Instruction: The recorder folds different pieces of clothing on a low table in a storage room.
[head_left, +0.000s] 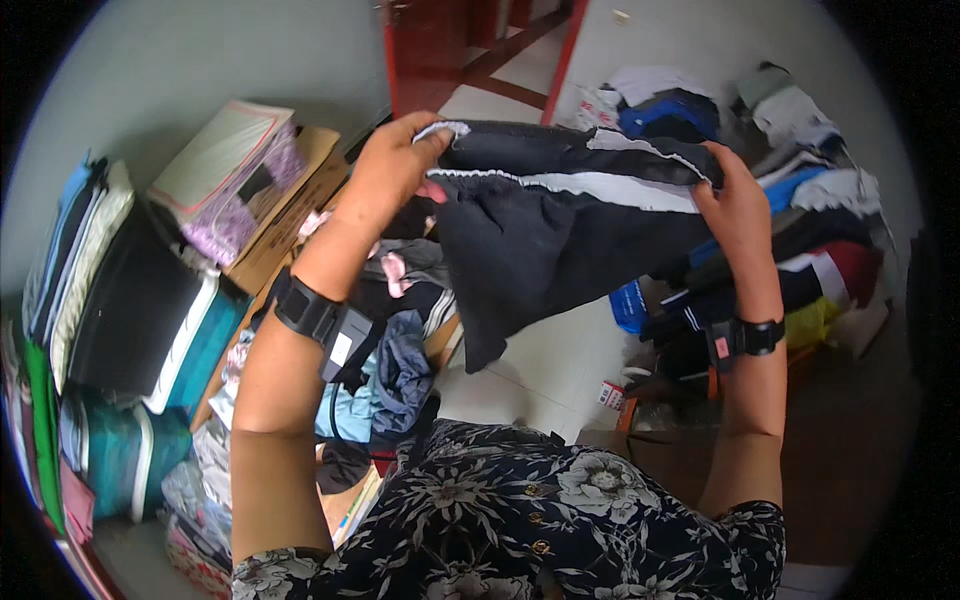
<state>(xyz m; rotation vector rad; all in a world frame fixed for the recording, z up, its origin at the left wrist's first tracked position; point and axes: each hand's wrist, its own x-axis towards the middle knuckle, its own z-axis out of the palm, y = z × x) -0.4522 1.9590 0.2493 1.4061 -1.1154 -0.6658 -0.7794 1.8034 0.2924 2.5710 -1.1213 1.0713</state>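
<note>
A black cloth garment with white inner bands is stretched out in front of me, its waist-like upper edge held by both hands. At its left end, my left hand grips the edge between thumb and fingers. My right hand pinches the right end of the same edge. The dark fabric hangs down between them, with its lowest corner at the left. I cannot tell exactly what kind of garment it is.
Loose clothes cover a surface at the left, beside a cardboard box and a patterned storage box. Teal storage containers stand further left. Heaps of clothes lie at the right. A red door is beyond the tiled floor.
</note>
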